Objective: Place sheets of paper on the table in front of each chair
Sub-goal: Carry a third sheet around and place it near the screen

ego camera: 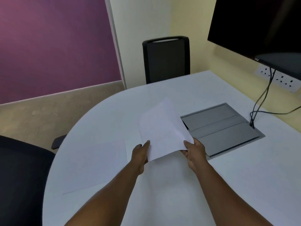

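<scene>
Paper sheets, count unclear, are pinched by left hand and right hand, long axis pointing away; one sheet lies flat before two chairs.

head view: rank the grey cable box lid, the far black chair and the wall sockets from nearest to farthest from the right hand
From the right hand, which grips the held sheets:
1. Grey cable box lid, set in the table just beyond and to the right of the hand.
2. Wall sockets, on the wall at upper right, under the screen.
3. Far black chair, across the table, straight ahead.
</scene>
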Available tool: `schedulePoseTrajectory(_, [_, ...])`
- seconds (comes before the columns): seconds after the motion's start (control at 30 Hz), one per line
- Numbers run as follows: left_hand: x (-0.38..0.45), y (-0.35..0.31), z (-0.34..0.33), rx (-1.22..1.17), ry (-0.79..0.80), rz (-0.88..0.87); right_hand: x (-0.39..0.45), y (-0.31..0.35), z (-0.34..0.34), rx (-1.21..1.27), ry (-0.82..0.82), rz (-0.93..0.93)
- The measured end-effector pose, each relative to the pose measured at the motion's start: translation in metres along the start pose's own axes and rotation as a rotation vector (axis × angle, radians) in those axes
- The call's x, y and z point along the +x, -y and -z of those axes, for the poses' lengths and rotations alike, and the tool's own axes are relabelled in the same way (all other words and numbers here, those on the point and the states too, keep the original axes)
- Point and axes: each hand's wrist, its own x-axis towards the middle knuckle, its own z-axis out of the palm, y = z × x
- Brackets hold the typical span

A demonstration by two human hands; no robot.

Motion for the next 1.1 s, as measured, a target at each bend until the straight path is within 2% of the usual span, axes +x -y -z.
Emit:
schedulePoseTrajectory(0.27, [-0.066, -0.077, 0.055, -0.062, -0.11, -0.226, -0.049, 0.046, -0.06, 0.011, 0.223, 0.089])
schedulePoseTrajectory(0.6, [-0.15, -0.125, 0.145, -0.098, -0.261, -0.489, -0.13, 0.075, -0.124, -0.16, 0.388, 0.272])
schedulePoseTrajectory(0.9, [-0.242, -0.13, 0.262, -0.146, -0.362, -0.632, -0.243, 0.051, -0.184, -0.294, 0.516, 0.43])
schedulePoseTrajectory(1.1, [-0.32, -0.117, 0.346, -0.141, -0.42, -0.72, -0.331, 0.007, -0.22, -0.272, 0.576, 0.438])
